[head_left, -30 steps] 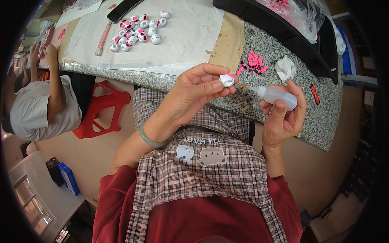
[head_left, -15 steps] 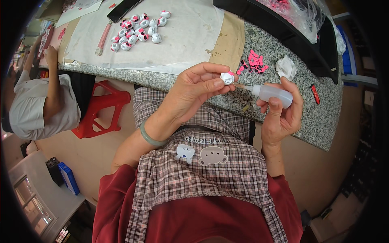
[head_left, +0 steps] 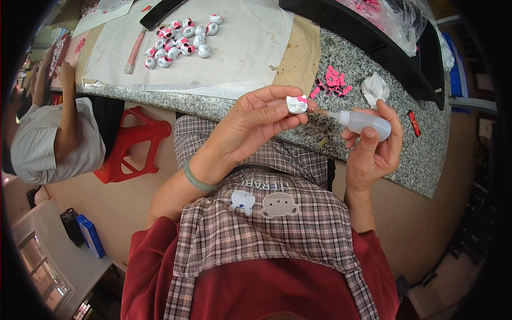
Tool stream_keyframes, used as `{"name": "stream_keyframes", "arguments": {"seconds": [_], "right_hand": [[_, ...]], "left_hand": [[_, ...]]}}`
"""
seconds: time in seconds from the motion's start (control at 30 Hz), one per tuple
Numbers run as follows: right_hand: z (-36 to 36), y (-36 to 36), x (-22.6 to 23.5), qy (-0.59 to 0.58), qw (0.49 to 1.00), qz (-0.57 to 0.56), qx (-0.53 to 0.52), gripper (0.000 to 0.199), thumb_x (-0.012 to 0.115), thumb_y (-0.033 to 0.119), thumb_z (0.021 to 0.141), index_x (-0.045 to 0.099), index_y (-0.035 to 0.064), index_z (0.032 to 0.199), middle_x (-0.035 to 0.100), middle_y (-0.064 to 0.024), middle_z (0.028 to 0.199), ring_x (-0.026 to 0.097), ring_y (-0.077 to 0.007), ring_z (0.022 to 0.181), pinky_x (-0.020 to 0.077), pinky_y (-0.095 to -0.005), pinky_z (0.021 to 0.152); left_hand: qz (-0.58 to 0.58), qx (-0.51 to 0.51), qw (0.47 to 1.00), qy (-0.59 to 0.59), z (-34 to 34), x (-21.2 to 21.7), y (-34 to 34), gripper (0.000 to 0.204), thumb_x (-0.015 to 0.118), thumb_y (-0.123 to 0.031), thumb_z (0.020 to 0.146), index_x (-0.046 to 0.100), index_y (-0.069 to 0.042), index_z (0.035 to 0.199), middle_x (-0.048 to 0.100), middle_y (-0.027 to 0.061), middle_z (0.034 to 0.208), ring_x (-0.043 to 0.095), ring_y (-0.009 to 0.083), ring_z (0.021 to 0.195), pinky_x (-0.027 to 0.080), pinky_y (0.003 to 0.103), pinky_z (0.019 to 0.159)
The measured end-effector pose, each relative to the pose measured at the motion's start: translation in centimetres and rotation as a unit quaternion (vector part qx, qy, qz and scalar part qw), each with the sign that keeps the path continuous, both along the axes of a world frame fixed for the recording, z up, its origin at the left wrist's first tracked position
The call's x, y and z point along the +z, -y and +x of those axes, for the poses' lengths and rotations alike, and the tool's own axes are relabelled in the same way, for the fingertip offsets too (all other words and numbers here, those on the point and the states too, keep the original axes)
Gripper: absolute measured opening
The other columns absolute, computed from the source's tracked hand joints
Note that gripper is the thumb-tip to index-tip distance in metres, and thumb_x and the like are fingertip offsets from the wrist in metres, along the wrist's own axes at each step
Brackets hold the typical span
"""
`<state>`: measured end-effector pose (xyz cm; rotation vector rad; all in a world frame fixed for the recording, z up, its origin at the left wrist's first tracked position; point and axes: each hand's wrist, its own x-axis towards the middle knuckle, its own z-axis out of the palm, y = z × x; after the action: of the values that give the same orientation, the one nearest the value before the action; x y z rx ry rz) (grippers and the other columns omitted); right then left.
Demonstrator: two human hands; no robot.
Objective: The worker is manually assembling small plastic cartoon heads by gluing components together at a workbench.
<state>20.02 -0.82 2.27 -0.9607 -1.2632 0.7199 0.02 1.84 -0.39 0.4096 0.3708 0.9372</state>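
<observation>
Between the thumb and fingers of my left hand is a small white cat-head piece with a pink bow, its face turned up. My right hand is wrapped round a translucent squeeze bottle lying sideways. The bottle's thin nozzle points left, its tip at or very near the right edge of the cat head; I cannot tell whether they touch. Just beyond my hands, small pink and black pieces are scattered on the speckled stone tabletop.
Several similar white heads sit on pale paper at the far left, near a pink-handled tool and a phone. A crumpled tissue, a red object and a black tray lie right. Another person works left, beside a red stool.
The cat head has turned in my left fingers, so its face and bow now show. The bottle has shifted slightly to the right.
</observation>
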Motion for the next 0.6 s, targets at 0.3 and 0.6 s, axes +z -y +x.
{"name": "stream_keyframes", "arguments": {"seconds": [0.3,0.6], "right_hand": [[-0.12,0.05,-0.11,0.009,1.0,-0.01,0.0,0.037,0.059,0.017,0.088,0.047,-0.003,0.117,0.063,-0.0163,0.089,0.057,-0.0101,0.059,0.0438,-0.0171,0.047],[0.11,0.15,-0.04,0.037,0.999,-0.006,-0.015,0.039,0.058,0.02,0.088,0.047,-0.003,0.118,0.062,-0.0167,0.089,0.056,-0.0122,0.057,0.0425,-0.0189,0.046]], "left_hand": [[-0.019,-0.007,1.0,0.016,0.07,0.31,0.16,0.029,0.053,-0.004,0.088,0.052,0.002,0.117,0.053,0.0273,0.116,0.061,0.0213,0.094,0.051,0.026,0.086],[-0.018,-0.012,0.999,0.042,-0.18,-0.26,0.05,0.03,0.056,-0.006,0.087,0.053,0.001,0.116,0.058,0.0219,0.112,0.062,0.0199,0.093,0.051,0.027,0.086]]}}
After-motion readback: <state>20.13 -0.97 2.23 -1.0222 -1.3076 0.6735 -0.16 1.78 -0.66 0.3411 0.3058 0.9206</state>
